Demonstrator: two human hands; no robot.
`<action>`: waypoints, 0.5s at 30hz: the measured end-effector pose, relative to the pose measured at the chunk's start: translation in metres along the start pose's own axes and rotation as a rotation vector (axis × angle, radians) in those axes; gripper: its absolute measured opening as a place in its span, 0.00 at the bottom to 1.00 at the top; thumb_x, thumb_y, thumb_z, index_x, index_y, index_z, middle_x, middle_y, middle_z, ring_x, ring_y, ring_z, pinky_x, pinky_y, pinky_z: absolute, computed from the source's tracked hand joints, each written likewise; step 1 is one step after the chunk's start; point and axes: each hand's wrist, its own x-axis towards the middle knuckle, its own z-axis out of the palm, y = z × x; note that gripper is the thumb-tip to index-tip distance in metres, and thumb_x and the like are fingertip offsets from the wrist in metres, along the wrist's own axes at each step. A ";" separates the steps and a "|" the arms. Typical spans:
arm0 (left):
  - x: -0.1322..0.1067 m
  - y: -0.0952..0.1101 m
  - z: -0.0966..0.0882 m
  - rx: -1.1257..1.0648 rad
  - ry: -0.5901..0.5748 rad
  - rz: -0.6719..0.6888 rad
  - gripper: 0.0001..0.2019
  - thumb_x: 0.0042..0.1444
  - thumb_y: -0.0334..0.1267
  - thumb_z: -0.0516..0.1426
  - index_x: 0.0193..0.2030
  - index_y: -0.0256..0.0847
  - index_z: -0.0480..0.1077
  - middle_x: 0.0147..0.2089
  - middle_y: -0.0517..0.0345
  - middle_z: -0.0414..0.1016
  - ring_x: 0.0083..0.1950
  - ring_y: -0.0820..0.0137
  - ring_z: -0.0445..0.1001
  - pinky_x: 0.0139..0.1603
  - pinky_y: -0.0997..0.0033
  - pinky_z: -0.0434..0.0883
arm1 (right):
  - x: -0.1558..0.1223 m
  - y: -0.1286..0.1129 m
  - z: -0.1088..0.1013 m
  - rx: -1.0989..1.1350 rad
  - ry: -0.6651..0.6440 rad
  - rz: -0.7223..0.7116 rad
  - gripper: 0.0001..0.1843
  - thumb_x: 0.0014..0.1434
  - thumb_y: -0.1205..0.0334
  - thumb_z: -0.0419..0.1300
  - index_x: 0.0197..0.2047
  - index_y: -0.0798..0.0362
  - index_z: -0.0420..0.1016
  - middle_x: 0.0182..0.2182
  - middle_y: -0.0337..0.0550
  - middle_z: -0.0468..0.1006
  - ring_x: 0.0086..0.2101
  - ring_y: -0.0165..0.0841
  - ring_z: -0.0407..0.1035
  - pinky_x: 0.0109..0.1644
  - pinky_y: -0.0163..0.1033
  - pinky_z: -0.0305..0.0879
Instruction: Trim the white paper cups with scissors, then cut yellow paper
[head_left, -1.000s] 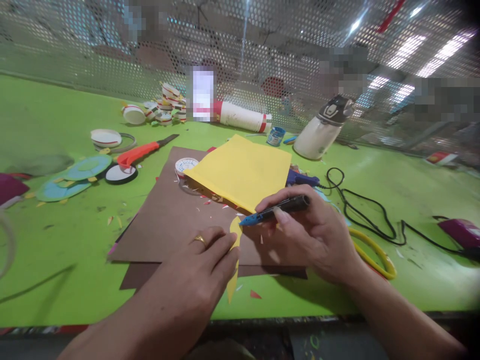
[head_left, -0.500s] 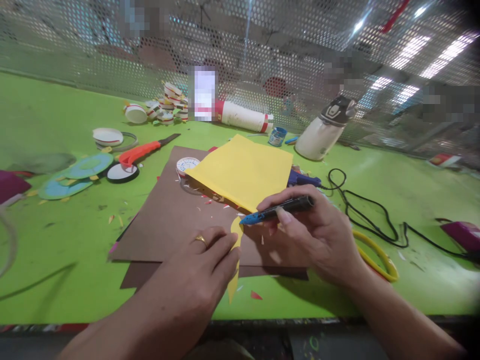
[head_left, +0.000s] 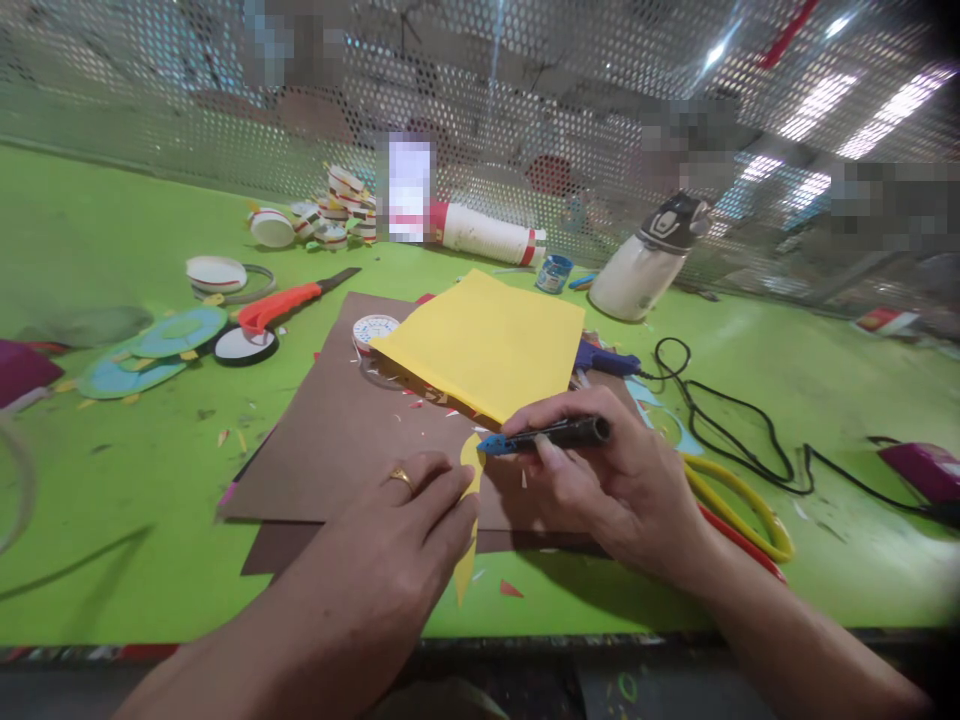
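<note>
My left hand [head_left: 420, 530], with a ring on one finger, presses a narrow yellow paper cutout [head_left: 466, 570] down with its fingertips. The cutout lies over the near edge of a brown sheet [head_left: 315, 440], and its middle is hidden by my fingers. In my right hand [head_left: 622, 480] is a black marker [head_left: 566, 432] with a blue tip end, held like a pen. Its tip meets, or is right beside, the cutout's upper end. Beyond the marker lies a larger square sheet of yellow paper [head_left: 487, 340].
Yellow-handled scissors [head_left: 750, 505] lie by my right forearm. A blue glue gun [head_left: 611, 358] sits behind, with a black cord. An orange-handled knife [head_left: 281, 302] and blue paper rings [head_left: 180, 332] are at left. A bottle [head_left: 645, 265] and paint jar [head_left: 554, 274] stand at the back.
My right hand has shifted slightly left and turned, and the marker lies flatter. More of the scissors and glue gun shows now. My left hand stays put.
</note>
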 end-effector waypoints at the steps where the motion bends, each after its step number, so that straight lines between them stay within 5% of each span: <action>1: 0.000 0.000 0.000 -0.003 0.005 -0.002 0.19 0.56 0.25 0.50 0.54 0.34 0.67 0.53 0.43 0.70 0.56 0.54 0.64 0.52 0.51 0.67 | -0.001 0.000 0.000 -0.018 -0.036 -0.028 0.12 0.59 0.68 0.57 0.46 0.47 0.66 0.42 0.42 0.77 0.41 0.36 0.72 0.42 0.40 0.68; 7: 0.003 0.000 -0.001 0.025 0.032 0.033 0.17 0.58 0.26 0.51 0.53 0.32 0.68 0.53 0.44 0.71 0.55 0.56 0.64 0.54 0.54 0.66 | -0.002 0.000 0.001 -0.034 -0.168 -0.177 0.17 0.56 0.72 0.58 0.48 0.48 0.63 0.44 0.44 0.76 0.44 0.37 0.71 0.45 0.41 0.67; 15: 0.003 0.002 -0.004 0.043 0.036 0.030 0.15 0.59 0.26 0.49 0.52 0.33 0.68 0.53 0.45 0.71 0.55 0.59 0.64 0.54 0.56 0.67 | -0.002 -0.001 0.000 0.209 0.243 0.019 0.06 0.63 0.64 0.55 0.43 0.47 0.67 0.40 0.42 0.76 0.37 0.36 0.73 0.43 0.46 0.69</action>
